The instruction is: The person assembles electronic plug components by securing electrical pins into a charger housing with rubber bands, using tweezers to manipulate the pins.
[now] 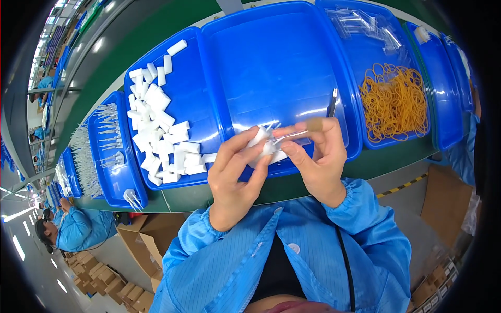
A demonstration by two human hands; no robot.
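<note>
My left hand (233, 169) is closed around a white foam block (258, 136), low over the near edge of the large blue tray (271, 52). Thin white sticks poke out beside the block; their exact form is hard to make out. From the right, my right hand (323, 161) pinches a thin clear-white stick (292, 135) between thumb and fingers, its end meeting the block. A tan wrap (314, 124) covers one of its fingers. Just left of my left hand, a heap of white foam blocks (151, 120) fills part of another blue tray (195, 68).
A dark pen-like tool (332, 103) lies in the large tray's right side. Further right, a tray holds orange rubber bands (394, 101) and clear plastic tubes (365, 23). Thin white pieces (107, 128) occupy a left tray. A co-worker (83, 227) sits beyond it, near cardboard boxes (107, 279).
</note>
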